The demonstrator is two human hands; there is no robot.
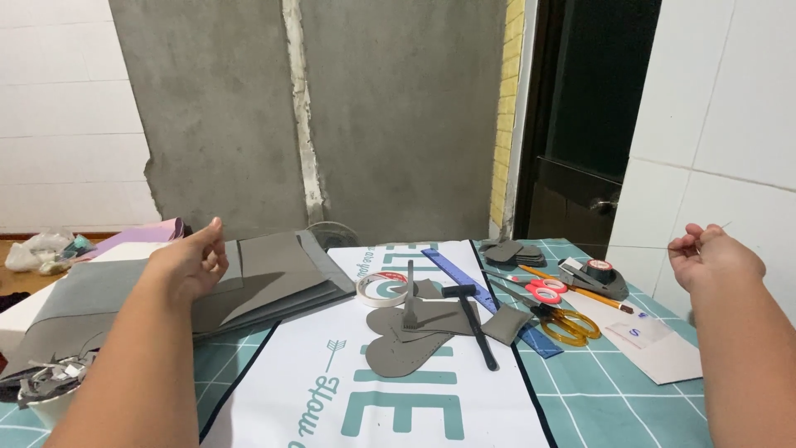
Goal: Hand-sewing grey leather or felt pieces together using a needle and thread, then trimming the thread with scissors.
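I am holding my right hand (715,255) up at about three o'clock, fingers pinched shut on a thin needle (718,227) whose tip is poking out toward one o'clock; whether a thread is trailing from it I cannot tell. My left hand (192,264) is lifting at nine o'clock, open with the fingers loosely together, gripping nothing and hovering above a stack of grey sheets (274,278). Between the hands, near the centre, grey cut pieces (406,348) are lying on a white printed mat (381,406), with a pronged punch tool (410,305) and a dark hammer (473,319) resting on them. A roll of tape (383,289) is sitting just at their eleven o'clock. Toward two o'clock from the pieces, a blue ruler (464,278), yellow-handled scissors (564,322) and a small red-handled tool (543,290) are lying close together on the teal checked tablecloth (613,398).
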